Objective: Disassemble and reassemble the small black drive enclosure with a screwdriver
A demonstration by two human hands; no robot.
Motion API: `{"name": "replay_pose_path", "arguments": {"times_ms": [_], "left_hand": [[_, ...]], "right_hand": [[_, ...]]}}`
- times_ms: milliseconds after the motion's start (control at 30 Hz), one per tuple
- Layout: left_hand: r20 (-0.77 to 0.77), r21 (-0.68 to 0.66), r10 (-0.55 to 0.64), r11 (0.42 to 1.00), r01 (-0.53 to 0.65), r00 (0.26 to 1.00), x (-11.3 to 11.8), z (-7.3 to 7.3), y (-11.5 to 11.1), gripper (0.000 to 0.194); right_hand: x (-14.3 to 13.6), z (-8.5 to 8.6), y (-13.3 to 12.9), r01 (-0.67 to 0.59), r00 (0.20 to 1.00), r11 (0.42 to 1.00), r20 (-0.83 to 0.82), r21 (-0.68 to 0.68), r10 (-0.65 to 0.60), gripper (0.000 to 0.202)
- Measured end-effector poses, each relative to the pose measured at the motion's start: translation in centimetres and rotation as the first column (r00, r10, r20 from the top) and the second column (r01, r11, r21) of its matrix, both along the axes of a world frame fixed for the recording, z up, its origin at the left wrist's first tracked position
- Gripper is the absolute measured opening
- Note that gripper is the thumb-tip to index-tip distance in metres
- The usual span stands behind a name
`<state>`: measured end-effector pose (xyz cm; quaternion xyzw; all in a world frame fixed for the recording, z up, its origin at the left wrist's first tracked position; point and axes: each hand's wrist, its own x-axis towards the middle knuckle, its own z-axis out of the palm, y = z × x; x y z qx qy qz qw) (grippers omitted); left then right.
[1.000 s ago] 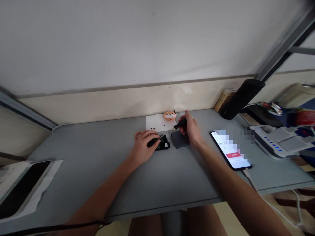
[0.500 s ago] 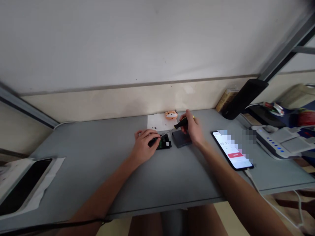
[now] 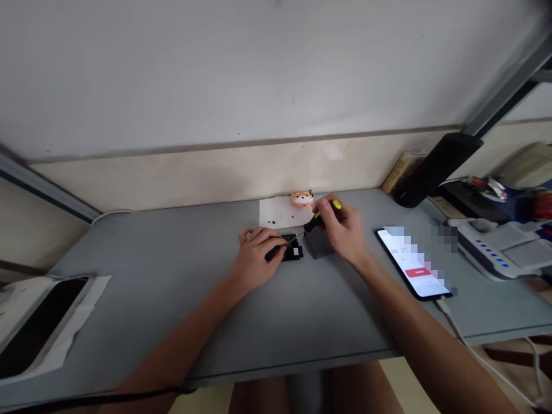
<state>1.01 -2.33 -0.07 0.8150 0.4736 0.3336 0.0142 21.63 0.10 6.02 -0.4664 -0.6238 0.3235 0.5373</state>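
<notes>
In my right hand (image 3: 345, 233) is a black-and-yellow screwdriver (image 3: 318, 221), gripped by the handle. Its thin shaft slants down left to a small black device with a green circuit board (image 3: 294, 252) lying on the desk. My left hand (image 3: 254, 259) is closed over the left end of this device, thumb and fingers pressed around it. Part of the device is hidden under those fingers. A dark grey flat cover (image 3: 318, 246) lies just right of the board, partly beneath my right hand. Behind them, several tiny dark screws (image 3: 273, 222) rest on white paper (image 3: 281, 211).
An orange animal-faced case (image 3: 302, 199) sits at the paper's back edge. To the right are a lit phone (image 3: 416, 270) on a cable, a black cylinder (image 3: 435, 169) and a white-grey device (image 3: 495, 247). Another dark-screened phone (image 3: 45, 322) lies at the left.
My right hand has turned, so the screwdriver's yellow handle end now shows. The shaft still points at the board. The view has shifted slightly.
</notes>
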Motion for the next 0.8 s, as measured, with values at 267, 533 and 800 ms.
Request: {"name": "replay_pose_path", "arguments": {"times_ms": [267, 533, 800], "left_hand": [[-0.053, -0.138, -0.058, 0.989, 0.050, 0.997, -0.43, 0.00, 0.02, 0.039], [-0.062, -0.206, -0.096, 0.975, 0.081, 0.993, -0.76, -0.45, 0.24, 0.048], [-0.048, -0.201, -0.088, 0.977, 0.077, 0.995, -0.61, -0.29, 0.28, 0.044]], "right_hand": [[0.02, -0.62, 0.32, 0.071, 0.984, 0.997, 0.163, 0.037, -0.076, 0.038], [-0.08, -0.72, 0.33, 0.082, 0.982, 0.996, 0.168, 0.037, -0.087, 0.039], [-0.16, -0.82, 0.34, 0.055, 0.983, 0.997, 0.172, 0.055, -0.064, 0.041]]}}
